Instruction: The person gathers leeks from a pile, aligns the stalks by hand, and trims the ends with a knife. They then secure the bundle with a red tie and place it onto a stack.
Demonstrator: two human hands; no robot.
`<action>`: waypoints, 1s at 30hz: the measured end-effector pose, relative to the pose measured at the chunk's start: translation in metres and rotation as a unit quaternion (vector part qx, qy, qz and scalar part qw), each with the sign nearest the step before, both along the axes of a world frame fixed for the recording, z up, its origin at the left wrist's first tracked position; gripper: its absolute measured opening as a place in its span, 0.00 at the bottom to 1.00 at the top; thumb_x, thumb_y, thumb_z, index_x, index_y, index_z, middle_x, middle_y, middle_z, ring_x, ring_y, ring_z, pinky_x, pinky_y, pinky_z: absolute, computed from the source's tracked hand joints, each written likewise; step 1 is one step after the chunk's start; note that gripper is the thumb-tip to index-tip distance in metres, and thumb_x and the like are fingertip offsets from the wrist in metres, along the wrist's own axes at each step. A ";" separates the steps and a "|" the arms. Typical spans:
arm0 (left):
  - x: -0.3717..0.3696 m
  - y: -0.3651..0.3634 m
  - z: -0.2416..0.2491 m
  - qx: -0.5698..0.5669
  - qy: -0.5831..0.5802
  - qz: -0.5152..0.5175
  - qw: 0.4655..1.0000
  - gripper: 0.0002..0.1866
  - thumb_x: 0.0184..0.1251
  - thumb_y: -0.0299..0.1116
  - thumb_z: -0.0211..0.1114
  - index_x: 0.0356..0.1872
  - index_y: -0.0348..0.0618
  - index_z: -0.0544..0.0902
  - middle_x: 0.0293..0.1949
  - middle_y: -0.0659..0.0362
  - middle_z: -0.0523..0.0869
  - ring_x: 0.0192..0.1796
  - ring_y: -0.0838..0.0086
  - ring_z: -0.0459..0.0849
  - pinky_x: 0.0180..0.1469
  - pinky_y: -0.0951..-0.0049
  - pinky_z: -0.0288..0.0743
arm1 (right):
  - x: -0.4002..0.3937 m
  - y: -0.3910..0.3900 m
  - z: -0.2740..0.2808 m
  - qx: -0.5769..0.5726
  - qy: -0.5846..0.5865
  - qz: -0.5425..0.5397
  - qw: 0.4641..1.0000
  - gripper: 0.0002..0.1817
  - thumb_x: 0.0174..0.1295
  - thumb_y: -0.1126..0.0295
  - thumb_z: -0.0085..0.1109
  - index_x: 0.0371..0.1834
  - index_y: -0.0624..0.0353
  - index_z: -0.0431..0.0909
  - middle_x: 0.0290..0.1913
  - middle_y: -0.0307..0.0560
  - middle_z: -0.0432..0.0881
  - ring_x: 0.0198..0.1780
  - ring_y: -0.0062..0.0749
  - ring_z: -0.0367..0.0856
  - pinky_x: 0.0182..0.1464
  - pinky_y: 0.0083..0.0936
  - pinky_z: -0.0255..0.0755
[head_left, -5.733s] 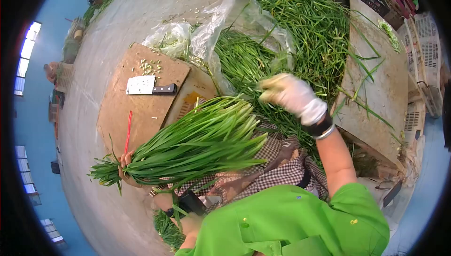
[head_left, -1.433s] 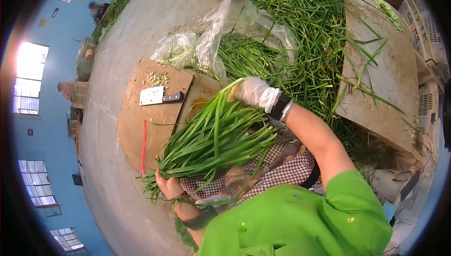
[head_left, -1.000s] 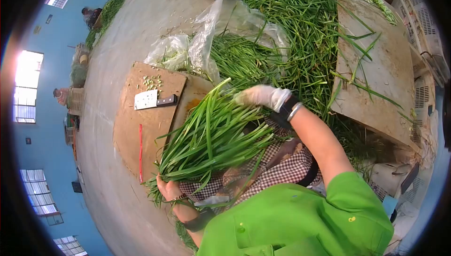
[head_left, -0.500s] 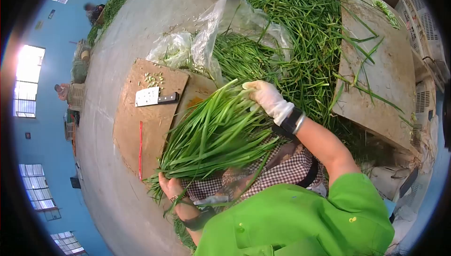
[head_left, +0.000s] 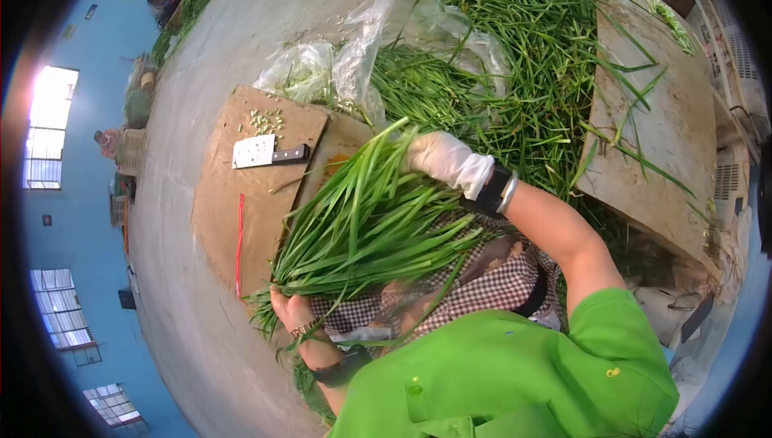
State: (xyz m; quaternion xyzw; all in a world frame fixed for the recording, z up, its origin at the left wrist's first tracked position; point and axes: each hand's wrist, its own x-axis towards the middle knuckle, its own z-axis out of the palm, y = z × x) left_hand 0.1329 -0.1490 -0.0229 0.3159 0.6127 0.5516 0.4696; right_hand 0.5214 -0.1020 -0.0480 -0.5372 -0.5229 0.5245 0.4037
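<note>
A thick bunch of garlic chives lies across my lap, over a checked apron. At its pale upper stalk ends, my gloved right hand is closed round the stalks, its fingertips partly hidden behind them. My bare left hand wraps round the leaf tips at the lower left. A wooden board left of the bunch carries a cleaver with a black handle, a red tie strip and small cut stalk ends.
Beyond the bunch, a clear plastic bag holds more greens. A large heap of chives lies behind, beside a slanting board with stray leaves. Far left, other people sit near the blue wall.
My right hand has moved slightly left and its fingers have gone in behind the stalk ends. My left hand stays at the leaf tips. The view has shifted a little.
</note>
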 end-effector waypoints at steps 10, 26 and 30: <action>0.000 -0.007 0.003 0.030 0.065 -0.048 0.996 0.18 0.55 0.13 0.50 0.49 0.32 0.70 0.45 0.45 0.77 0.43 0.60 0.79 0.45 0.63 0.78 | 0.120 -0.043 0.001 0.129 0.384 -0.497 0.768 0.16 0.62 0.58 0.54 0.42 0.60 0.78 0.38 0.42 0.82 0.34 0.17 0.77 0.39 0.16 0.72; -0.002 -0.002 0.001 -0.019 -0.089 0.049 0.995 0.15 0.61 0.18 0.50 0.49 0.38 0.69 0.44 0.51 0.76 0.40 0.64 0.79 0.41 0.67 0.79 | -0.038 -0.060 0.038 0.265 -0.097 -0.026 0.959 0.07 0.50 0.65 0.63 0.24 0.56 0.81 0.28 0.45 0.78 0.33 0.38 0.77 0.35 0.29 0.72; -0.005 -0.003 -0.008 -0.019 -0.021 0.025 0.999 0.16 0.64 0.37 0.49 0.48 0.38 0.74 0.50 0.48 0.76 0.48 0.57 0.76 0.51 0.55 0.74 | 0.015 -0.077 0.067 0.057 0.345 0.030 0.936 0.07 0.60 0.70 0.55 0.33 0.62 0.79 0.32 0.48 0.83 0.29 0.29 0.80 0.36 0.23 0.74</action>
